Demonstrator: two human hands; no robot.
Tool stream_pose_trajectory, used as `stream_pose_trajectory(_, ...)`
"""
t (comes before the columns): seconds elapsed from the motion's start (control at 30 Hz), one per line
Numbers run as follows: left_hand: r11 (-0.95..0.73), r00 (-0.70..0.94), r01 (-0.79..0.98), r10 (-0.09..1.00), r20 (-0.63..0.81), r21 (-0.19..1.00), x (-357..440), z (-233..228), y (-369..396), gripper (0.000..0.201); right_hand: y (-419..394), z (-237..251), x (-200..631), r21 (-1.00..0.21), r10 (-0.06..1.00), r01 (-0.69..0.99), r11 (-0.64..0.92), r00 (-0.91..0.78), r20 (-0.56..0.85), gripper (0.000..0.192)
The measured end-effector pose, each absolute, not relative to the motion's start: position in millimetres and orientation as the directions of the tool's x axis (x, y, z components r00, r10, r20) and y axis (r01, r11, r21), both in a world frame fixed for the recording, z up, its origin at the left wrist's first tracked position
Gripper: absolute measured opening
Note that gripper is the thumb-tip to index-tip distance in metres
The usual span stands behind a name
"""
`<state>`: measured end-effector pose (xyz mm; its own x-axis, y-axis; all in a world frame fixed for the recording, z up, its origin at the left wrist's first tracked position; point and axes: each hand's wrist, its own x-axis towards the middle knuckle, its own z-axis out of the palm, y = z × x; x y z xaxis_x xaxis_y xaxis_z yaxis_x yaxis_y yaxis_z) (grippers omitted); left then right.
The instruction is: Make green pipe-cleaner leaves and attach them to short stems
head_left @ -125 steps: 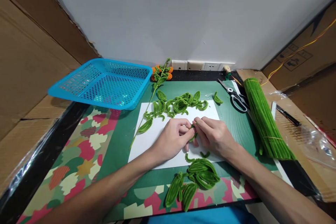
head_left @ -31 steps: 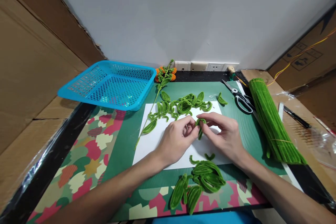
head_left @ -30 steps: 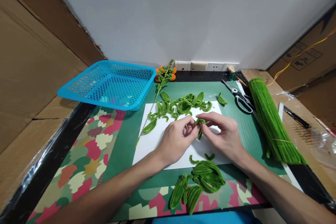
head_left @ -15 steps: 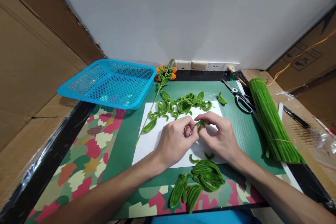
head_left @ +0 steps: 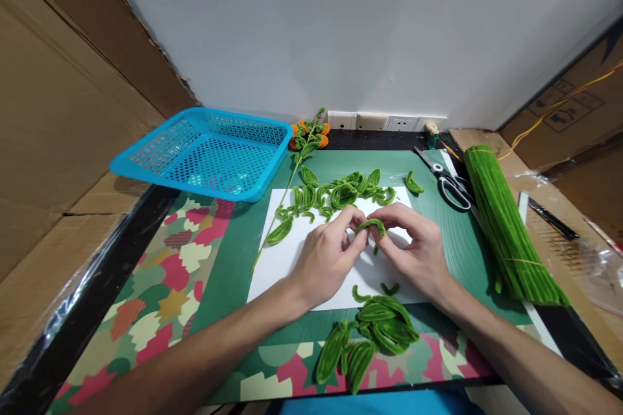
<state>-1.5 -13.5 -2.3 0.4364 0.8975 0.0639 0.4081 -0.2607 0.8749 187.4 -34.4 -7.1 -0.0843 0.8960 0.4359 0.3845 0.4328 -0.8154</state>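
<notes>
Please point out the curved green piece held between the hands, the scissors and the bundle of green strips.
Curved green piece (head_left: 371, 223): head view, on the top of its arch.
Scissors (head_left: 437, 169): head view, on the pivot.
Bundle of green strips (head_left: 509, 227): head view, midway along its length.

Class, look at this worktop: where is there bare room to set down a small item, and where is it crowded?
Bare green mat lies between the patterned area at left and the white paper, and between the right hand, the scissors and the green bundle. Crowded: the paper's far edge, strewn with green leaves, and the near edge, with a leaf pile.
</notes>
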Motion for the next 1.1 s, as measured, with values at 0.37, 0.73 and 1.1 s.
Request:
stream_pose_trajectory(0.37, -0.086, 0.421, 0.22, 0.907, -0.015, 0.972, 1.4, -4.2, -9.4, 0.009, -36.8, -9.5, 190.4, -0.603, 0.761, 0.517, 0.607, -0.161, 0.628, 0.011)
stream_pose_trajectory(0.73, 0.035, 0.451, 0.073, 0.89, -0.064, 0.997, 1.9, -4.3, -5.8, 0.022, -33.5, -3.1, 190.4, -0.76, 0.907, 0.514, 0.398, -0.093, 0.412, 0.007)
stream_pose_trajectory(1.1, 0.049, 0.396, 0.073, 0.915, -0.074, 0.996, 2.6, -1.8, -7.1, 0.021, -32.2, -5.7, 190.1, -0.792, 0.924, 0.489, 0.366, -0.09, 0.371, 0.013)
